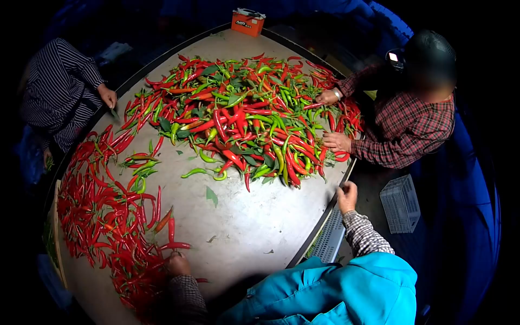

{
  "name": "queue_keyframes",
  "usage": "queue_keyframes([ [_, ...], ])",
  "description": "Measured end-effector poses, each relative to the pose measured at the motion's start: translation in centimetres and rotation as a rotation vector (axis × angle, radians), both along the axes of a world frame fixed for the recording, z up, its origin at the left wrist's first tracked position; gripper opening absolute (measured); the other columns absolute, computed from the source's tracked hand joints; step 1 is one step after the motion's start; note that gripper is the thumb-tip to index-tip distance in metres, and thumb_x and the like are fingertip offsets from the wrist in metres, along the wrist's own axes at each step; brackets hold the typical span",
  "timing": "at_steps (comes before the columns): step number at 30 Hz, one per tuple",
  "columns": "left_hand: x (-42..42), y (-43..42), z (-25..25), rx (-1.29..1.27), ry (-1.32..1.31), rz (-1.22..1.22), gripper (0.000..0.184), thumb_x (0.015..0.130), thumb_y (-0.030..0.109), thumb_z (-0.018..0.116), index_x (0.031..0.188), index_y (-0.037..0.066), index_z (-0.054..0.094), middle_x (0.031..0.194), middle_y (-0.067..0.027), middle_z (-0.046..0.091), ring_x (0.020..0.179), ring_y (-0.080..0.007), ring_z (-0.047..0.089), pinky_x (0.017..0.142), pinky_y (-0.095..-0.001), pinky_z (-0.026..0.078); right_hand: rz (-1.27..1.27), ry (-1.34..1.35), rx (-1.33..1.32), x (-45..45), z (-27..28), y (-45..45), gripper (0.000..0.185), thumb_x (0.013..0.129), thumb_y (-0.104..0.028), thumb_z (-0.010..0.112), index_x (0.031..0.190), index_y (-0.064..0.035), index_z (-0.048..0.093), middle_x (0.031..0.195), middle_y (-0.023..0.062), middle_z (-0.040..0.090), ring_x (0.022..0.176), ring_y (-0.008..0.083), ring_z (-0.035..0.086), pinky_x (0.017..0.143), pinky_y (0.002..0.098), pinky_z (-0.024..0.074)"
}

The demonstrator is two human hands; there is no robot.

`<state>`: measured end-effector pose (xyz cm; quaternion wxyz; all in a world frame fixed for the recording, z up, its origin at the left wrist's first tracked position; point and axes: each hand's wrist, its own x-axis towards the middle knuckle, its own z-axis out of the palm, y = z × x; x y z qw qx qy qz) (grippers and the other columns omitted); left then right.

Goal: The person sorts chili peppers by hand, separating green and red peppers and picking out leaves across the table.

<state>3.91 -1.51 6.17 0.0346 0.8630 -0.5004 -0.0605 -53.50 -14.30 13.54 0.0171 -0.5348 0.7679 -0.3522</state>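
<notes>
My left hand (177, 264) is low over the near left part of the table, at the edge of a spread of red chili peppers (116, 222). Its fingers are dark and partly hidden, with a red chili (176, 245) just beyond them. Near the right table edge, my right hand (348, 196) is raised with its fingers curled in; whatever they may hold is hidden. A large heap of mixed red and green chilies (244, 122) with leaves covers the far middle. A small group of green chilies (143, 168) lies between the heap and the red spread.
At the right, a co-worker in a plaid shirt (414, 130) has both hands at the heap. Another in a striped top (62, 86) reaches in from the left. A grey crate (400, 208) and a basket (329, 238) stand below the right edge. An orange box (248, 23) sits at the back.
</notes>
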Motion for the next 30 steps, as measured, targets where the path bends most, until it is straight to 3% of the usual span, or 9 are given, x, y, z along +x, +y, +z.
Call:
queue_keyframes([
  [3,-0.1,-0.2,-0.1,-0.048,0.011,0.001,0.016,0.073,0.02,0.06,0.067,0.006,0.059,0.063,-0.0155,0.06,0.055,-0.0323,0.06,0.051,-0.0419,0.048,0.478,-0.055,-0.101,10.2,4.3,-4.7,0.026,0.068,-0.009,0.065,0.091,-0.003,0.053,0.09,0.0119,0.053,0.088,0.0279,0.05,0.08,0.0351,0.0394],
  [7,0.1,0.5,-0.4,-0.099,0.062,0.002,0.018,0.078,0.02,0.052,0.068,0.007,0.059,0.067,-0.0166,0.061,0.057,-0.0306,0.061,0.05,-0.0403,0.049,0.964,-0.185,0.152,21.0,3.0,-8.6,0.022,0.07,-0.009,0.064,0.089,-0.004,0.055,0.089,0.0116,0.054,0.089,0.0288,0.05,0.08,0.0359,0.0393],
  [10,0.3,0.3,-0.4,0.22,0.151,0.123,0.025,0.079,0.029,0.052,0.093,0.011,0.062,0.07,-0.0152,0.062,0.06,-0.0326,0.061,0.056,-0.0447,0.048,1.18,-0.204,0.131,28.3,-0.7,-11.3,0.017,0.072,-0.008,0.062,0.087,-0.0034,0.055,0.086,0.0119,0.056,0.085,0.029,0.051,0.078,0.036,0.0405],
  [13,0.2,0.4,-1.0,0.108,0.097,0.091,0.022,0.075,0.029,0.059,0.075,0.008,0.057,0.066,-0.0135,0.061,0.059,-0.0314,0.061,0.055,-0.0432,0.049,1.32,-0.167,0.164,36.7,-0.2,-13.2,0.013,0.072,-0.008,0.061,0.083,-0.0019,0.056,0.081,0.0121,0.056,0.08,0.0303,0.052,0.073,0.0361,0.0413],
  [16,-0.2,0.3,-0.9,0.098,0.059,0.136,0.026,0.07,0.033,0.064,0.073,0.009,0.054,0.066,-0.0105,0.061,0.057,-0.0282,0.062,0.052,-0.0406,0.049,1.491,-0.212,0.06,44.7,-0.6,-15.1,0.01,0.073,-0.008,0.059,0.08,-0.0014,0.056,0.079,0.0136,0.054,0.079,0.0321,0.051,0.071,0.0372,0.0408],
  [20,-0.3,0.0,-0.9,0.117,0.074,0.179,0.025,0.071,0.033,0.063,0.074,0.009,0.055,0.066,-0.0116,0.061,0.057,-0.031,0.061,0.054,-0.0422,0.049,1.423,-0.05,0.011,54.2,-3.7,-17.8,0.014,0.074,-0.015,0.06,0.085,-0.0075,0.056,0.093,0.0088,0.053,0.092,0.0306,0.046,0.078,0.0423,0.0354],
  [23,-0.2,0.3,-1.2,0.096,0.041,0.135,0.027,0.069,0.034,0.065,0.071,0.01,0.052,0.063,-0.0097,0.059,0.052,-0.0273,0.061,0.048,-0.0399,0.049,1.083,0.118,0.109,60.1,-4.6,-17.6,0.051,0.072,-0.037,0.065,0.111,-0.0079,0.051,0.117,0.0114,0.046,0.11,0.0307,0.039,0.091,0.0473,0.0289],
  [25,-0.2,0.2,-1.2,0.081,0.0,0.126,0.028,0.068,0.034,0.066,0.07,0.01,0.052,0.062,-0.01,0.059,0.051,-0.027,0.06,0.047,-0.0391,0.049,1.016,0.279,0.295,62.1,-4.9,-17.3,0.067,0.07,-0.046,0.065,0.12,-0.0071,0.044,0.125,0.0125,0.041,0.115,0.0304,0.035,0.096,0.0512,0.0241],
  [30,-0.1,0.2,-0.4,0.09,0.041,0.102,0.028,0.069,0.034,0.065,0.073,0.009,0.052,0.064,-0.0103,0.059,0.053,-0.0281,0.06,0.049,-0.0395,0.049,1.031,0.393,0.44,61.8,-4.1,-18.4,0.058,0.071,-0.043,0.064,0.118,-0.0141,0.046,0.117,0.0111,0.045,0.117,0.0297,0.037,0.094,0.0521,0.0277],
])
